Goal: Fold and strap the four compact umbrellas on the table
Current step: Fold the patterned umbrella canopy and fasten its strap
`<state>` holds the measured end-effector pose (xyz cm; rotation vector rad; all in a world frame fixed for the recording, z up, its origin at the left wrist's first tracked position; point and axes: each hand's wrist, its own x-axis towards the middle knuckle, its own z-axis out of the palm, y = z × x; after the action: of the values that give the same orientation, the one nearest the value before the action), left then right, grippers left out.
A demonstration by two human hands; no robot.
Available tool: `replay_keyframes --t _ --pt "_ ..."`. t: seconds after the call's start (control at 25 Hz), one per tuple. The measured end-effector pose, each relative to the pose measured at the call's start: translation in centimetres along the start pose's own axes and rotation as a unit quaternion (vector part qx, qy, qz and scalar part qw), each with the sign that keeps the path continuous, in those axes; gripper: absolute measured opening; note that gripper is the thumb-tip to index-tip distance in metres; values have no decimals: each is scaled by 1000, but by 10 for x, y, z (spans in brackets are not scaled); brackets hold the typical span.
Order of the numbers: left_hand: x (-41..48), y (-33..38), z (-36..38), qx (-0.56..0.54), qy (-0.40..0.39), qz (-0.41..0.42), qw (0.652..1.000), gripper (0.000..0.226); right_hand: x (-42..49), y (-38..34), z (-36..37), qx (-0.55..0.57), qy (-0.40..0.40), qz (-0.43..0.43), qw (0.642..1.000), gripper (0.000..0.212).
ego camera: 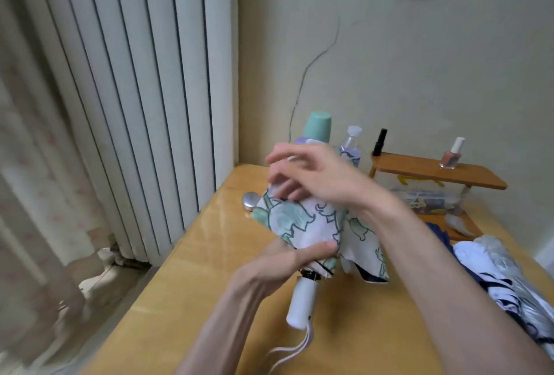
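1 green-patterned umbrella [302, 221] is held above the middle of the table [195, 269]. The left hand [287, 260] grips its gathered canopy just above the white handle [302, 302], and the right hand [311, 173] curls its lower fingers over the top end. Other umbrellas [491, 263] lie at the right edge.

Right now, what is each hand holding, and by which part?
The left hand grips the umbrella round its canopy, just above the white handle; the right hand curls its fingers on the canopy's far end.
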<state>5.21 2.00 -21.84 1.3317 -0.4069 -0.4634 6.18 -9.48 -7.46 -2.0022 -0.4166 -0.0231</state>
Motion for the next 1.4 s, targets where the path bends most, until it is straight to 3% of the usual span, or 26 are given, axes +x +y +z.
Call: replay_keyframes --t 0.08,0.12,0.16,0.28,0.4,0.52,0.6,0.76,0.84,0.96,1.04,1.12,1.2,1.28,1.4 --pt "-1 2 0 -7 -13 2 1000 45 -3 6 -29 31 190 -50 980 13" --pt "-2 3 -2 -1 -21 5 1000 46 -4 13 -46 -5 263 -43 964 13" --pt "-2 1 -6 1 -25 9 1000 47 -7 18 -58 -45 277 -13 960 20" --pt "-7 5 -11 29 -23 11 999 46 -20 29 -67 -42 169 85 981 41" --pt "-11 9 -15 37 -6 11 999 45 -30 21 -71 -10 99 52 994 35" --pt "-15 14 -19 72 -13 7 997 43 -29 20 -74 -55 35 69 995 51" --pt "-17 17 -17 102 -25 -3 994 33 -23 20 -70 -74 35 88 993 56" --pt "-17 21 -15 146 -35 6 989 24 -14 23 -68 -82 71 104 989 37" --pt "-17 22 -14 141 -25 17 990 34 -14 27 -68 -62 106 98 988 24" --pt "-12 16 -15 84 -9 34 996 52 -19 32 -67 11 170 76 982 21" --pt "-3 9 -20 -2 54 38 998 84 -24 36 -68 19 212 56 975 21" --pt "4 7 -24 26 192 115 974 108 -24 41 -69 -28 258 38 965 17" --pt "6 11 -20 153 320 268 896 88 -20 45 -66 -82 293 23 952 16" --pt "8 12 -5 287 305 351 837 77 -16 45 -59 -95 307 9 947 17" --pt "15 -3 14 382 212 311 844 114 -13 40 -46 -67 309 -24 948 19"
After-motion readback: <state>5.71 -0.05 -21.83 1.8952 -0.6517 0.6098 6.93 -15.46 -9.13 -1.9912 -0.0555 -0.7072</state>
